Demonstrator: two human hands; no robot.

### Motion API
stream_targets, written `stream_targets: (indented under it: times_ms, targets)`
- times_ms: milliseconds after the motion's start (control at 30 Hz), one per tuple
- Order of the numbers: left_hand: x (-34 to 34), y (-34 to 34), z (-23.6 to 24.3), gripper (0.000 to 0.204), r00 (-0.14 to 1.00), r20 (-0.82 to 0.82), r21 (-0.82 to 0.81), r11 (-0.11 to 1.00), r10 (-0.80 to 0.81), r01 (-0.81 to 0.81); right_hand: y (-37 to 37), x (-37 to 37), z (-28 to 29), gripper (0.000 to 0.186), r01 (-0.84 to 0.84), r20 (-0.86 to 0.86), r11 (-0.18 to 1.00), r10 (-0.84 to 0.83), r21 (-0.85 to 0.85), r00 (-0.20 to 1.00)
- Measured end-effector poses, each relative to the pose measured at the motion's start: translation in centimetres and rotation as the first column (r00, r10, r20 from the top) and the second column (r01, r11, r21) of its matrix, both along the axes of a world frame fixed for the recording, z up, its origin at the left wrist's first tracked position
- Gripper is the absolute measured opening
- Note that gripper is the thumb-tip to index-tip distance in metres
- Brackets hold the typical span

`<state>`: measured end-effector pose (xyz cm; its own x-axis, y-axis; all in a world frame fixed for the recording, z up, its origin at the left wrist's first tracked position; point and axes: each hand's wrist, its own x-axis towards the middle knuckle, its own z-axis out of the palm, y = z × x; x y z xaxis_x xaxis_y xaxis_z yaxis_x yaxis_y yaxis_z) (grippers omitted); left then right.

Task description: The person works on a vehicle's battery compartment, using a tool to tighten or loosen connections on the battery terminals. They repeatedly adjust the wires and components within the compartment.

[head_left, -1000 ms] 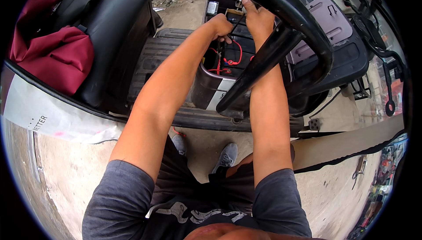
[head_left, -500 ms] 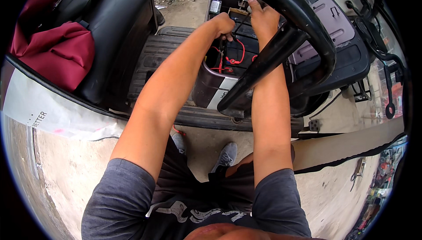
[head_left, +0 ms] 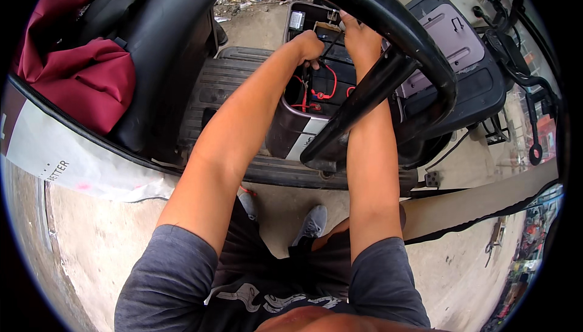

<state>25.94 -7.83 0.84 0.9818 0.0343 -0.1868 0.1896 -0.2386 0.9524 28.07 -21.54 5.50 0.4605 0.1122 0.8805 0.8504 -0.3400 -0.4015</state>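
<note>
Both my arms reach forward into an uncovered dark battery box [head_left: 284, 128] on the vehicle's floor. Inside it sit black batteries [head_left: 344, 72] joined by red wires [head_left: 335, 81]. My left hand [head_left: 310, 46] is curled closed over the box's left side, by a thin black cable; what its fingers grip is hidden. Near the box's far right corner, my right hand [head_left: 362, 39] is bent with its thumb pointing up. Its fingers are hidden behind the hand, and a thick black tube frame [head_left: 370, 104] crosses in front of that forearm.
A black seat [head_left: 170, 58] with maroon cloth [head_left: 85, 77] stands at the left. Ribbed floor mat [head_left: 234, 80] surrounds the box. At the right are a grey-purple panel [head_left: 449, 40], a pedal [head_left: 432, 179] and a clear windscreen. Rubble lies beyond.
The view has shifted slightly, and the tube frame sits a little further left in it. My left hand stays curled at the same part of the box; my right hand has barely moved.
</note>
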Motion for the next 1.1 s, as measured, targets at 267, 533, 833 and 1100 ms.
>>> stream_targets:
  times_ms: [267,533,833,1100]
  targets:
    - [0.9,0.2,-0.9,0.022,0.996,0.068,0.260,0.965,-0.050,0.030,0.5,0.2,0.5,0.038,0.101,0.042,0.989,-0.097,-0.112,0.994]
    - [1.9,-0.3,-2.6,0.023,0.692,0.717,0.344,0.904,-0.080,-0.253,1.1,8.5,-1.9,0.029,0.279,0.013,0.939,-0.282,-0.202,0.959]
    - [0.6,0.0,-1.0,0.027,0.702,0.712,0.441,0.789,-0.018,-0.427,1.7,5.5,-1.4,0.033,0.158,0.028,0.983,-0.156,-0.095,0.987]
    - [2.1,1.0,-3.1,0.035,0.687,0.721,0.286,0.865,0.090,-0.413,2.7,5.2,-2.4,0.039,0.011,-0.062,0.996,-0.017,-0.084,0.998]
